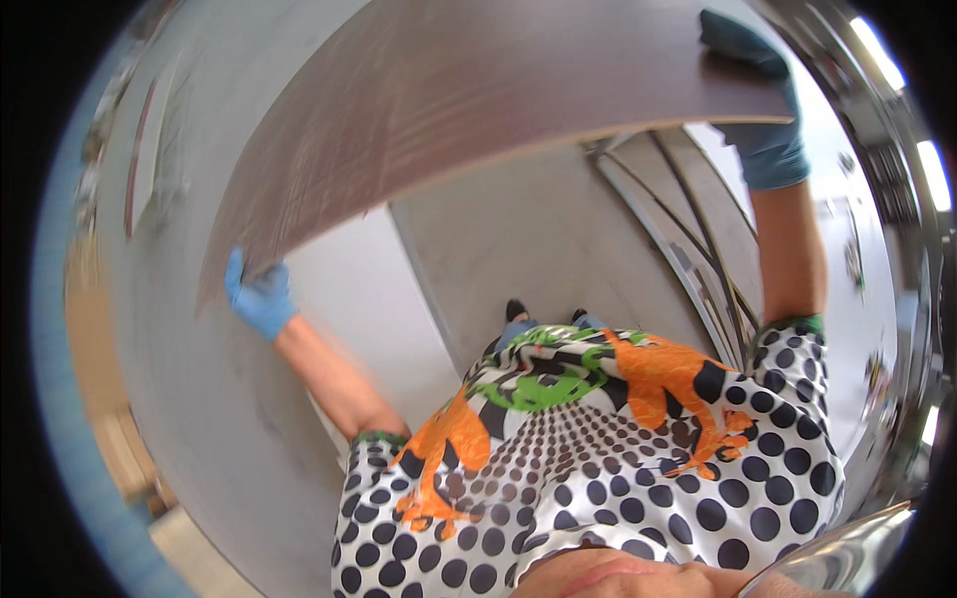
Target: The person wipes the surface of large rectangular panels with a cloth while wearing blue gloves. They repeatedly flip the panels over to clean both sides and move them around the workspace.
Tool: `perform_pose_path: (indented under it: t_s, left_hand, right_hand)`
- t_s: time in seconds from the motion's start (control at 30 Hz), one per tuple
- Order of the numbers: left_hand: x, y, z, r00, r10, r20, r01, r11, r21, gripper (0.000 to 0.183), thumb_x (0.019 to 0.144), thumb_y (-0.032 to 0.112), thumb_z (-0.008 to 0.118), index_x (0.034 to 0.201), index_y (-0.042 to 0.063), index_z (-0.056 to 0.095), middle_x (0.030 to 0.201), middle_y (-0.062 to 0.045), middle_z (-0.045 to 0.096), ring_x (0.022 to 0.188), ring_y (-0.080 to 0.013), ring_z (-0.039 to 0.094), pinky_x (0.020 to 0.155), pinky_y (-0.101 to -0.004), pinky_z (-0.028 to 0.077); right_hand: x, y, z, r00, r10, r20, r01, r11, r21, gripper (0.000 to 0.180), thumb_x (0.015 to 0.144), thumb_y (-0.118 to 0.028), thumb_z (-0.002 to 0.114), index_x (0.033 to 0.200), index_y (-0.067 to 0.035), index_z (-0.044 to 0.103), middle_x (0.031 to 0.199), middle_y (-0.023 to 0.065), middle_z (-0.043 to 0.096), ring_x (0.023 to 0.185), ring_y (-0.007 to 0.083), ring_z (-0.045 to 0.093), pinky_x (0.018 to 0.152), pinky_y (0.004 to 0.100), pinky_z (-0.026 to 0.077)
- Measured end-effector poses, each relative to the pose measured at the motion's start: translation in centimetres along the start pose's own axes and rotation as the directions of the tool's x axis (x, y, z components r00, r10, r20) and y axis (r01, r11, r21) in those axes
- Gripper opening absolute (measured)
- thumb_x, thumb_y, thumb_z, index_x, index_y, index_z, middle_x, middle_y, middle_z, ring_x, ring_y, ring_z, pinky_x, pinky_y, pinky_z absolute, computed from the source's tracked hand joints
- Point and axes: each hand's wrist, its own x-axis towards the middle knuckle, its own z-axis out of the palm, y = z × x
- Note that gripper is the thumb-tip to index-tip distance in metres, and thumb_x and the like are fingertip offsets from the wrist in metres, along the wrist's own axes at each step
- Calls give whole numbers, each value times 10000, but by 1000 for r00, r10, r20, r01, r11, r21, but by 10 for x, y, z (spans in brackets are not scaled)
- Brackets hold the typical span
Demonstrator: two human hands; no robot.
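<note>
A large brown sheet panel (478, 97) with a thin pale edge spans the upper part of the view, tilted in front of me. My left hand (260, 295), in a blue glove with a darker palm, grips its near left corner, the thumb up along the face. At the other end my right hand (755, 97), gloved in dark and blue, holds the right edge with its fingers over the top face. The panel hides part of the right palm. Both arms are spread wide.
Beneath the panel a white flat surface (359, 276) stands at left, and a metal frame with crossed bars (688, 232) at right. Grey floor (493, 224) lies between them, with my shoes (516, 308). Cardboard (93, 351) lies far left; a white surface (852, 299) bearing small items is at right.
</note>
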Motion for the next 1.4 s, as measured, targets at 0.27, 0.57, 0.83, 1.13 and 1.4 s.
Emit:
perform_pose_path:
  t_s: [0.27,0.57,0.83,1.13,1.4]
  left_hand:
    - [-35,-6,0,996,3,90,-20,981,191,541,926,130,667,1397,-88,511,1390,-235,588,1237,-359,590,1068,-515,489]
    - [-68,-29,-19,964,-195,183,153,963,220,445,958,197,641,1315,-64,597,1307,-204,655,1174,-334,644,1000,-501,541]
    - [-52,-121,-40,855,-473,212,456,881,124,210,948,187,637,1059,24,710,1104,-129,741,1012,-270,704,926,-455,571]
    - [-170,-249,-40,706,-677,210,665,735,131,102,891,79,655,949,69,738,991,-83,754,966,-222,717,909,-402,583]
    - [-230,-315,-60,507,-851,136,852,519,72,128,924,55,674,1037,64,733,1104,-93,753,1025,-246,726,958,-456,594]
  right_hand:
    - [-61,-28,33,990,117,-78,-130,973,-192,360,867,6,749,1221,-10,688,1153,78,699,1058,177,669,951,331,558]
    - [-108,-68,42,668,668,-328,-544,739,398,401,955,-198,667,1237,81,607,1007,94,690,859,172,689,766,344,596]
    - [-174,-75,3,629,605,-489,-530,793,300,477,892,-197,665,1266,91,603,1070,134,707,895,207,709,810,359,593]
    - [-382,-122,-98,494,538,-683,-561,797,222,538,874,-196,683,1318,88,577,1121,114,705,946,189,703,841,335,589]
    - [-367,-155,-151,170,658,-733,-967,256,6,353,911,-209,712,1167,33,692,1014,76,723,883,147,674,799,295,557]
